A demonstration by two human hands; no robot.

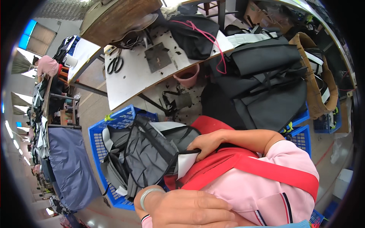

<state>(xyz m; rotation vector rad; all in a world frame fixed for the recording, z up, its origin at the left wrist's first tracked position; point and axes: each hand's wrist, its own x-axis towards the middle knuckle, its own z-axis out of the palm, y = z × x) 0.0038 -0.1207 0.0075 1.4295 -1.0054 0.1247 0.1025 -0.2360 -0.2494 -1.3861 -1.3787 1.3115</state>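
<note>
The right hand (208, 143) grips; the left hand (193, 208) points rightward.

The cloth piece (148, 150) is gray with black edges, and it looks soft, floppy and full of wrinkles. It lies in a bunched-up heap in the blue basket (97, 143) — its near end comes up toward the red apron (216, 163). There, a white patch (186, 164) shows below the right hand (207, 143) — which is on the black edge.
</note>
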